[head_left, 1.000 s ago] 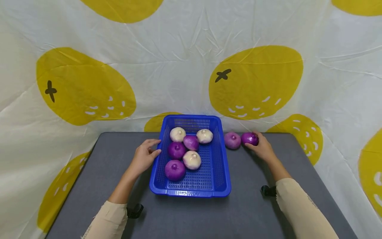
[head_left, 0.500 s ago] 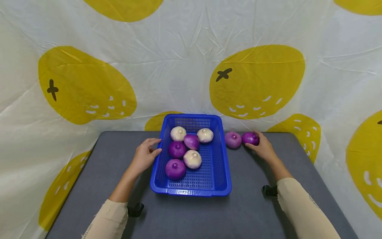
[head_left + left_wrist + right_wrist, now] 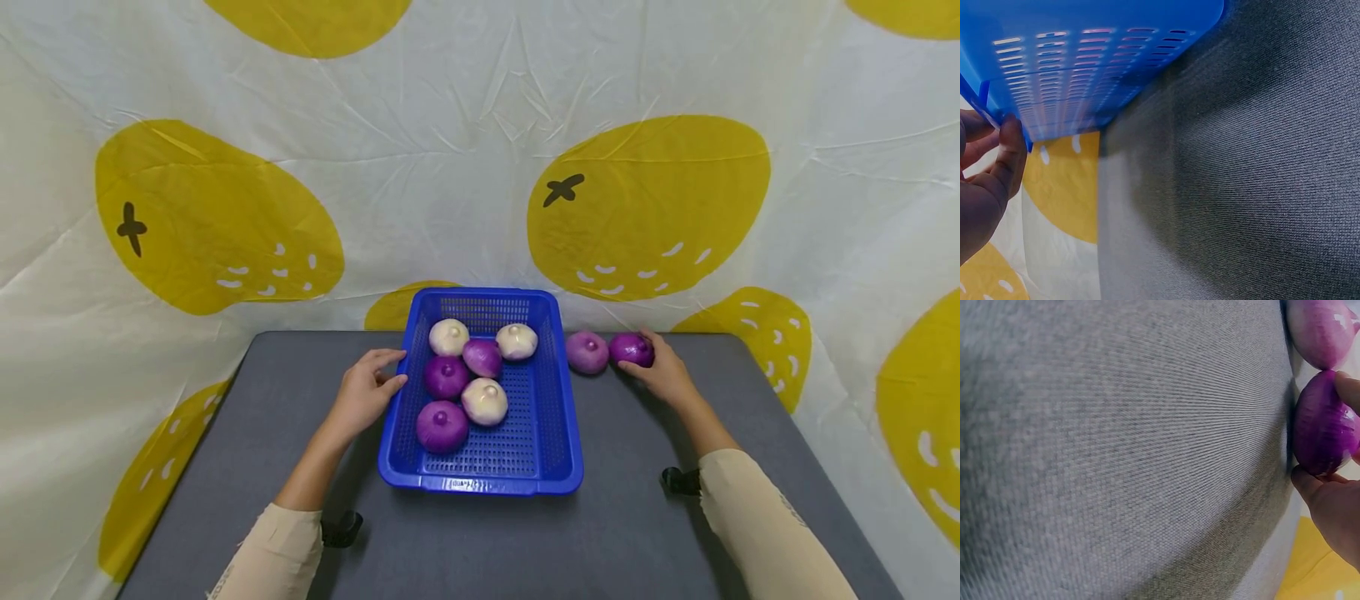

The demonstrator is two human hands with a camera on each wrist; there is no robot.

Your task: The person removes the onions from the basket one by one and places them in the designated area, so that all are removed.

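Altogether eight onions show: six in the blue basket (image 3: 558, 433) and two out on the grey bench (image 3: 247, 467) to its right. Inside the basket lie three purple onions and three white ones. One white onion (image 3: 448, 337) sits at the far left, another white onion (image 3: 517, 341) at the far right, with a tilted purple onion (image 3: 482, 357) between them. Nearer lie a second purple onion (image 3: 446, 377), a third white onion (image 3: 484, 401) beside it, and a large purple onion (image 3: 442, 426) nearest the front edge.

The left hand (image 3: 365, 393) rests against the basket's left rim, fingers (image 3: 1011, 150) curled over the edge and gripping it. The right hand (image 3: 663, 373) is at the far right corner of the bench, its fingers (image 3: 1316, 487) wrapped about a dark purple onion (image 3: 632, 350), which rests on the bench. Just left of it, close or touching, sits a paler purple onion (image 3: 587, 352), just beside the basket's right wall. Both sleeves are beige. Behind the bench hangs a white cloth (image 3: 465, 167) printed with yellow lemons.
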